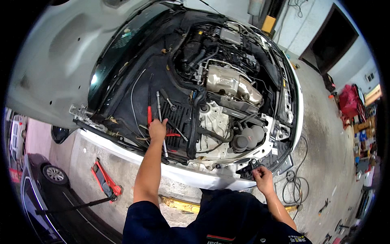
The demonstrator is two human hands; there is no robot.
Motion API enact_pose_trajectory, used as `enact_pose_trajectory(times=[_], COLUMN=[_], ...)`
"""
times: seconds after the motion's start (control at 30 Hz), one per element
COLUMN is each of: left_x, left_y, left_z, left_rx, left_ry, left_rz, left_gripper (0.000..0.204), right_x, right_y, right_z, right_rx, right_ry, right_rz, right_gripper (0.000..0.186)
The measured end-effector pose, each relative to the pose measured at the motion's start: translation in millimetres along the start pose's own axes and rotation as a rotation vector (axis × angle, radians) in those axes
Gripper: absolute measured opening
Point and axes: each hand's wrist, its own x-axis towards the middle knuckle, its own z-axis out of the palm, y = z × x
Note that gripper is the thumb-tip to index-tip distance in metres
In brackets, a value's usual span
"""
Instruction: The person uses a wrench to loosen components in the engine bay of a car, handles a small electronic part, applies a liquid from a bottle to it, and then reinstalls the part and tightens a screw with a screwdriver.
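Among loose tools on the black cowl area, my left hand (157, 130) is closed on the long red-handled tool (149, 112). A long silver extension bar (159, 105) lies beside it, with a ratchet (168, 99) to the right and red-handled pliers (173, 135) by my fingers. My right hand (263, 177) is pinched at the front side corner of the open engine bay, near the white fender edge; what its fingers hold is too small to make out. The bay shows a silver metal housing (219, 79) and a grey reservoir (254, 136).
The raised hood (44, 61) is at left. A red floor jack (106, 181) and dark car (48, 207) stand lower left. Coiled hoses (296, 187) lie on the floor at right, near boxes (363, 134) and a red bundle (347, 101). A doorway (329, 36) is at upper right.
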Motion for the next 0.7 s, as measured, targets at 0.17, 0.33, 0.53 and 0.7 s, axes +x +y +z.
enact_pose_trajectory(times=[0.17, 0.33, 0.53, 0.7], left_x=[21, 31, 37, -2], left_y=[-23, -29, -45, -4], left_z=[1, 9, 9, 1], left_rx=[-0.007, 0.006, 0.008, 0.048], left_ry=[-0.105, -0.164, -0.05, 0.031], left_rz=[0.042, 0.107, 0.146, 0.134], left_gripper=[0.049, 0.043, 0.04, 0.052], right_x=[-26, -39, -49, -57], right_y=[14, 27, 28, 38], right_z=[3, 4, 10, 7], right_rx=[-0.003, -0.071, -0.173, -0.175], right_ry=[0.022, -0.008, -0.071, -0.095], right_rz=[0.013, 0.006, -0.057, -0.012], right_gripper=[0.013, 0.014, 0.017, 0.018])
